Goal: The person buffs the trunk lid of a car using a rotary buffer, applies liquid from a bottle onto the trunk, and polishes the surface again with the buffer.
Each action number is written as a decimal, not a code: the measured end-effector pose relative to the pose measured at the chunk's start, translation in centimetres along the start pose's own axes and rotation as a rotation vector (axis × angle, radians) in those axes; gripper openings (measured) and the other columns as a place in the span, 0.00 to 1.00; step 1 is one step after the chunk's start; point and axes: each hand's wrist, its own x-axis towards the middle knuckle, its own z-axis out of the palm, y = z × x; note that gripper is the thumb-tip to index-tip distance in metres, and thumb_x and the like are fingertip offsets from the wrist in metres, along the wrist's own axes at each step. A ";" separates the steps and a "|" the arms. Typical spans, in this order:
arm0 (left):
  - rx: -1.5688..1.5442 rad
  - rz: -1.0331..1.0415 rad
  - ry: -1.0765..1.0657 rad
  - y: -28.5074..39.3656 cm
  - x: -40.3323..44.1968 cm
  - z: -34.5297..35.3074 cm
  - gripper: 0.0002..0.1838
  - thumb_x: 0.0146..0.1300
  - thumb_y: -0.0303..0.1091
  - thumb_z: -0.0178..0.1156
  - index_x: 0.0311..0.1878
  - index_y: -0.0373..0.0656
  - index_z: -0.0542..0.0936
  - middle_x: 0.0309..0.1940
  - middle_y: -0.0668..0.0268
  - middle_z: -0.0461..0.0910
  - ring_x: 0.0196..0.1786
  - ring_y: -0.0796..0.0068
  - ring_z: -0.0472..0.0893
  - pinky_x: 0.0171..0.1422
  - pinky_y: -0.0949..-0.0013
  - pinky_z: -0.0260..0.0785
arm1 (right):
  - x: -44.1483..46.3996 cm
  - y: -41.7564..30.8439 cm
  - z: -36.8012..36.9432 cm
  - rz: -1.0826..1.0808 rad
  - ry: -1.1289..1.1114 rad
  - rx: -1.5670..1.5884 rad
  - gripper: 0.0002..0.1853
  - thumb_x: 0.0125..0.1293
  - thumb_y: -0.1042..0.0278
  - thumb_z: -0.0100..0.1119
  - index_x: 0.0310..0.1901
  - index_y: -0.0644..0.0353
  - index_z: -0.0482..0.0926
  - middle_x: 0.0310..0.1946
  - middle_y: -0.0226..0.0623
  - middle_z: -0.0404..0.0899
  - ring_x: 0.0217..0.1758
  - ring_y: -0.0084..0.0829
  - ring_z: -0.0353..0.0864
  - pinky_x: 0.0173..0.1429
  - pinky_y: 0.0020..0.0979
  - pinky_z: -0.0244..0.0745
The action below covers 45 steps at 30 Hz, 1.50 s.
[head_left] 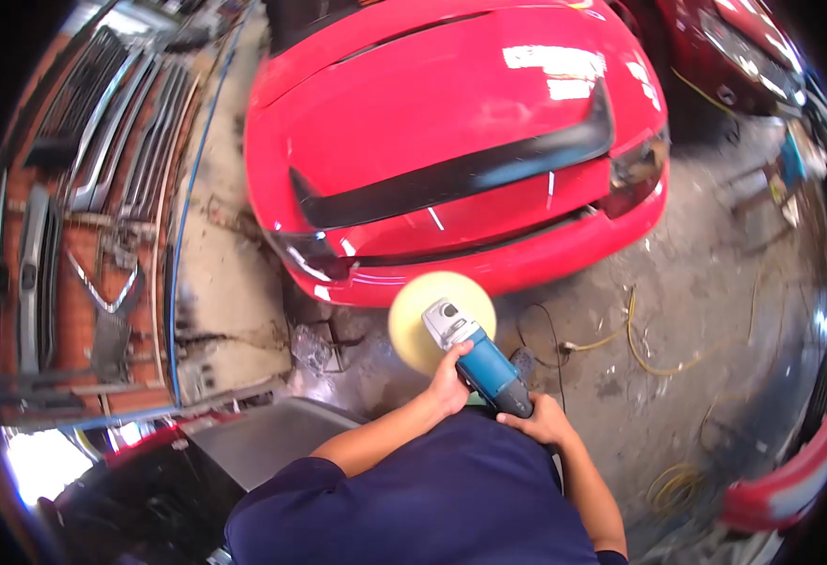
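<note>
Both my hands hold a blue and black power polisher [489,367] with a silver head and a round pale-yellow pad [413,315]. My left hand [448,381] is wrapped around the body just behind the head. At the dark rear handle, my right hand [545,422] is closed. The pad is in front of me, overlapping the lower bumper edge of a red car [366,122] in view; whether it touches I cannot tell. A black spoiler [461,174] spans the car's rear.
Grilles and trim parts [103,132] lie on a rack at left. A yellow cord [640,348] crosses the wet-looking floor at right, with a coiled hose [674,488] farther down. A dark red car [734,47] stands at upper right, a loose red bumper [790,480] at lower right.
</note>
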 end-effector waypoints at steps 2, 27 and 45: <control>-0.068 0.052 0.003 0.7 -0.1 -1.5 0.31 0.71 0.56 0.67 0.69 0.46 0.78 0.62 0.61 0.85 0.67 0.58 0.82 0.78 0.46 0.70 | 1.4 -1.5 0.3 0.039 -0.038 -0.097 0.45 0.54 0.31 0.83 0.56 0.71 0.88 0.44 0.60 0.92 0.51 0.51 0.93 0.60 0.46 0.84; -0.381 0.413 0.088 22.2 12.3 -10.8 0.33 0.67 0.51 0.75 0.67 0.42 0.77 0.48 0.63 0.84 0.44 0.71 0.87 0.51 0.62 0.85 | 22.1 -21.6 9.1 -0.038 0.120 -0.398 0.35 0.61 0.44 0.83 0.48 0.75 0.85 0.36 0.64 0.89 0.45 0.60 0.93 0.51 0.49 0.86; -0.135 0.275 -0.178 12.3 18.3 1.4 0.34 0.69 0.66 0.67 0.60 0.43 0.81 0.48 0.60 0.88 0.49 0.64 0.89 0.61 0.55 0.84 | 17.3 -10.5 -2.4 -0.064 0.325 -0.231 0.31 0.59 0.47 0.84 0.46 0.69 0.85 0.39 0.60 0.90 0.46 0.60 0.92 0.53 0.51 0.85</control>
